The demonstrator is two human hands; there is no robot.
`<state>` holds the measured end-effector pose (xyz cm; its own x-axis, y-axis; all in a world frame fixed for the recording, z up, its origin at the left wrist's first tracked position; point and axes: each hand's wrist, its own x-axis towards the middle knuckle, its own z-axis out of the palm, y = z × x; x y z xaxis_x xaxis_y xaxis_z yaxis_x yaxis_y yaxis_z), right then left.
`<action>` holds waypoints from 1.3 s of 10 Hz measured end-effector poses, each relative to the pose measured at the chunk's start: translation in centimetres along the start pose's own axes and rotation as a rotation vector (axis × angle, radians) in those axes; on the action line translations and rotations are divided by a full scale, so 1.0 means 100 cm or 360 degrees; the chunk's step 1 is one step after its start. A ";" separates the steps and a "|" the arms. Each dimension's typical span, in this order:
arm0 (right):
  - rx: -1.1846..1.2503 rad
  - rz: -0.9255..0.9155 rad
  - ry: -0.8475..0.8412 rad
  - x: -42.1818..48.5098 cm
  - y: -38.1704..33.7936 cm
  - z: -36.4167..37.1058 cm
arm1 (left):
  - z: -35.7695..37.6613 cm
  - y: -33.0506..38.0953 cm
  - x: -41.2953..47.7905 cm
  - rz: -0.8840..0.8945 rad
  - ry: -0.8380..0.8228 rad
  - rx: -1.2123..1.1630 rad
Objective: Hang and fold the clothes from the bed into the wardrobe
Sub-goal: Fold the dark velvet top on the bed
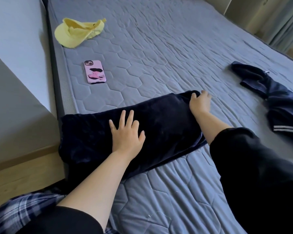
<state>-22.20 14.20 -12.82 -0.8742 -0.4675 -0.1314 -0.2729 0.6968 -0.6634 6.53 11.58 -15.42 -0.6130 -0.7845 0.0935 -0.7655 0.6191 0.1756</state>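
Near the bed's [159,48] left edge, your flat left hand [127,132] is pressing the probably soft, limp dark garment [167,119]; your right hand [200,103] is gripping its far end.

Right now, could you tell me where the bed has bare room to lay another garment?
The widest bare patch of mattress lies between the yellow cap, the phone and the navy jacket. A smaller one lies this side of the folded garment. It is crowded along that garment, where the left hand presses and the right hand grips its end.

Hands [127,134] [200,103] on navy garment [166,119], grey mattress [159,48]
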 end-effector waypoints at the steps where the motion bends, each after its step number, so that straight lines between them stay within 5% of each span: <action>1: 0.0120 0.0292 -0.0085 0.010 -0.005 -0.004 | -0.006 0.013 0.010 0.0034 0.0154 -0.0142; 4: 0.0416 0.0626 0.0181 0.060 0.016 -0.047 | 0.028 0.002 0.009 0.0219 -0.0156 0.0086; 5: 0.0274 0.0481 0.0229 0.057 0.004 -0.035 | 0.034 -0.001 0.010 0.0208 -0.0142 0.0097; 8: 0.1055 0.0742 -0.0327 0.006 0.057 -0.055 | 0.039 -0.004 0.016 0.0181 -0.0168 0.0045; 9: 0.1150 0.0524 -0.0544 -0.012 0.082 -0.049 | 0.037 -0.004 0.015 0.0181 -0.0169 0.0072; 10: 0.1191 0.0533 -0.0438 -0.029 0.097 -0.047 | 0.033 -0.005 0.013 0.0187 -0.0180 0.0034; 11: 0.0893 0.0488 0.0092 -0.026 0.107 -0.057 | 0.032 -0.008 0.011 0.0193 -0.0222 0.0087; 12: 0.0716 0.0565 0.0250 -0.027 0.099 -0.059 | 0.032 -0.007 0.009 0.0191 -0.0217 0.0098; 13: 0.0978 0.0801 0.0006 -0.031 0.091 -0.045 | 0.032 -0.010 0.008 0.0178 -0.0206 0.0058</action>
<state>-23.73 24.41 -15.15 -0.8354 -0.1735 -0.5215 0.4247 0.3985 -0.8129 6.14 10.44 -18.60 -0.7131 -0.7008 -0.0169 -0.6961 0.7050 0.1356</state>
